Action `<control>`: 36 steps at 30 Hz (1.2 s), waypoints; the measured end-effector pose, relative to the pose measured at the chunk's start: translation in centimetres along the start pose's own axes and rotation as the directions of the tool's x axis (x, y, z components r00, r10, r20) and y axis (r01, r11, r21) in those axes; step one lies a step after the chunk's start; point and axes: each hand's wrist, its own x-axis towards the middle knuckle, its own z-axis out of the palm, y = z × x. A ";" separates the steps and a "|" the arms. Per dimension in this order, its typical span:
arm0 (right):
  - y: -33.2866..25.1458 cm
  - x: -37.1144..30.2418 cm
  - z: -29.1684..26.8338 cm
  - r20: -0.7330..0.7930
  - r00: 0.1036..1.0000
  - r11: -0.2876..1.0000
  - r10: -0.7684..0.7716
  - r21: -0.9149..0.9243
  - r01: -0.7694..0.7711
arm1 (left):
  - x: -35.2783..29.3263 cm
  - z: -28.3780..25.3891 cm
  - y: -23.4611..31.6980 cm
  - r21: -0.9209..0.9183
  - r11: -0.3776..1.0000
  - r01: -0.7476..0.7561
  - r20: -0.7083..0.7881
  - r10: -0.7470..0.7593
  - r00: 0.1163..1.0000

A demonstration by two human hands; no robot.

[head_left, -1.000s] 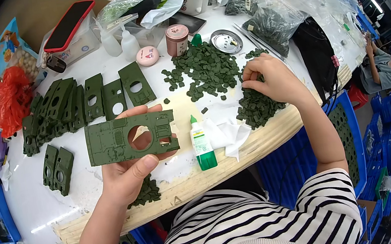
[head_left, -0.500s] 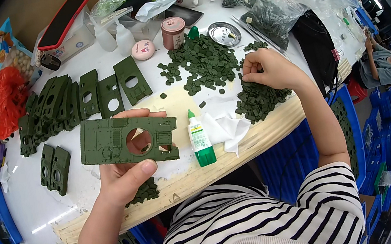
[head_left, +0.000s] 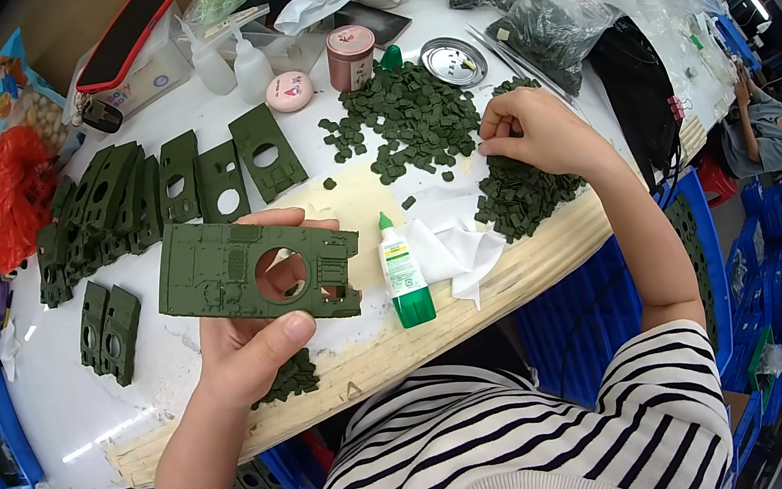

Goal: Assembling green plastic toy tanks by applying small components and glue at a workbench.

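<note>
My left hand grips a dark green plastic model tank hull by its lower and upper edges, thumb in front and fingers behind. A large round hole is cut through the hull, and small rectangular openings show at its right end. Over a pile of small dark green plastic pieces, my right hand holds its thumb and fingertips together; whether a piece is between them is hidden. A larger heap of similar pieces lies to its left. Between my hands stands a green-and-white glue bottle.
White tissue lies beside the bottle. More hulls lean together at the left, with two nearer me. Behind are a pink tin, a round lid, tweezers and a red-edged phone. A person sits far right.
The hull in my left hand has tilted slightly, its right end dropping. My right hand has shifted a little over the small pieces, its fingertips still together.
</note>
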 end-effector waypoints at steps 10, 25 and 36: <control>0.4 -0.2 0.4 0.025 0.990 0.990 -0.140 -0.022 0.141 | 0.1 -0.1 0.2 -0.004 1.000 0.016 0.006 -0.016 1.000; -0.4 -0.6 -0.1 -0.082 0.996 0.995 -0.044 0.081 0.051 | 0.4 0.2 0.5 -0.005 0.999 0.034 -0.043 -0.034 0.998; 1.4 0.3 1.3 -0.084 0.923 0.919 -0.375 -0.165 0.358 | 0.4 1.0 0.5 0.045 0.997 0.066 -0.142 -0.059 0.988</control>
